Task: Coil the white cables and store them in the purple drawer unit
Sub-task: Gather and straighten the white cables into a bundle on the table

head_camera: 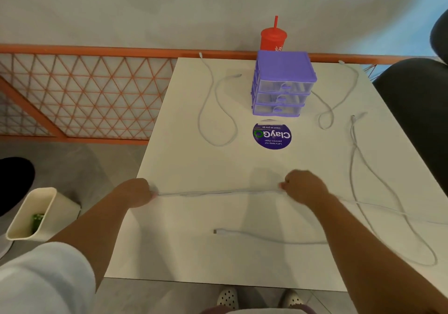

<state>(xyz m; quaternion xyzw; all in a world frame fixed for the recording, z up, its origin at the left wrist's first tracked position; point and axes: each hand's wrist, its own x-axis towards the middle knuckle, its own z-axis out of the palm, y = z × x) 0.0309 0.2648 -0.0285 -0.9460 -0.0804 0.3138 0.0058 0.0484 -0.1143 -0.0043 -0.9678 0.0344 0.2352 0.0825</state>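
Note:
A white cable runs taut in doubled strands between my two hands over the white table. My left hand grips one end of the stretch at the table's left edge. My right hand pinches the other end near the middle. The cable's tail trails right and loops back to a plug near the front. The purple drawer unit stands at the back with its three clear drawers closed. A second white cable lies looped to its left, a third cable to its right.
A red cup with a straw stands behind the drawer unit. A round purple sticker lies in front of it. A cream bin sits on the floor at left. A dark chair is at right, an orange railing beyond.

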